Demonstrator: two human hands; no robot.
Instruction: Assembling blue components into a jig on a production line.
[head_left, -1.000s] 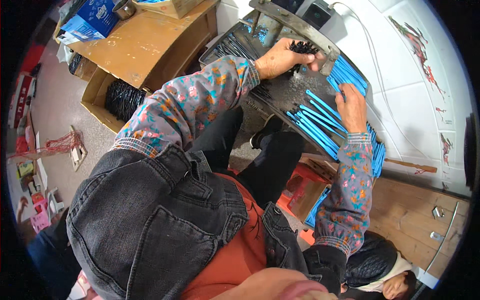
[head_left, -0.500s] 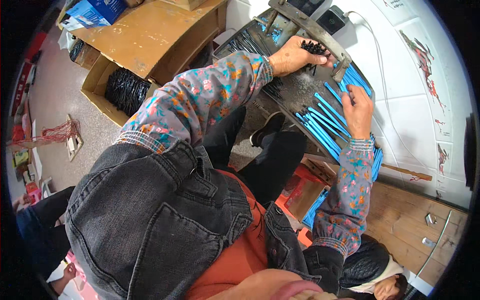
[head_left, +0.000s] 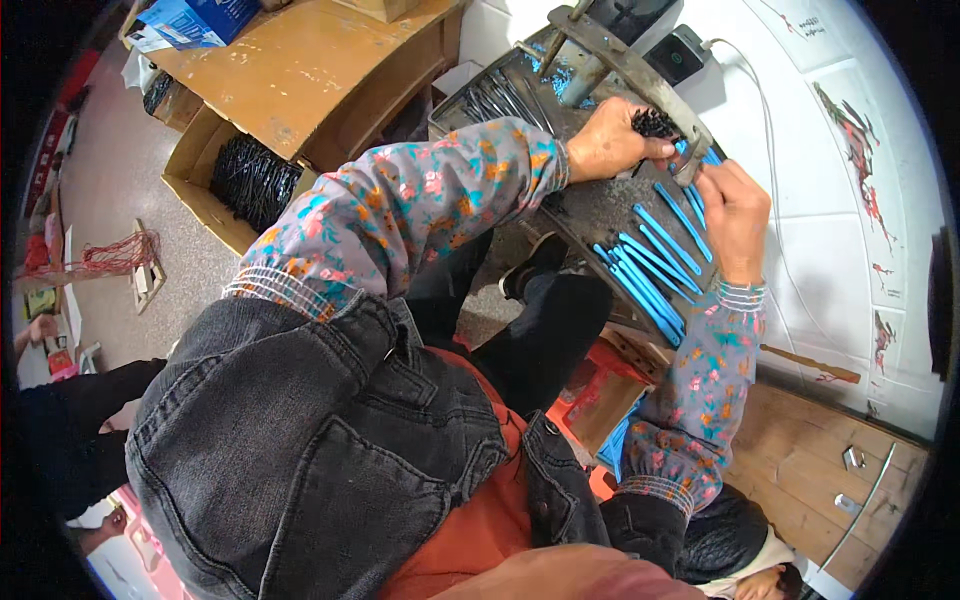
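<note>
Presently we judge this feeding at the press point(head_left: 645, 72), calling for careful aim: left hand point(head_left: 606, 142) closed round black pieces point(head_left: 655, 123), right hand point(head_left: 736, 212) curled, hold unclear, near blue sticks point(head_left: 645, 292) on the worktop point(head_left: 622, 205).

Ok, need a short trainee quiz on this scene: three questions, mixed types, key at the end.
1. Which hand holds the bunch of black sticks?
2. The carton sticks, in the open carton on the floor, are: (a) blue; (b) black; (c) red.
3. True or false: several blue sticks lie on the tray.

Key:
1. The left hand.
2. b.
3. True.
</note>
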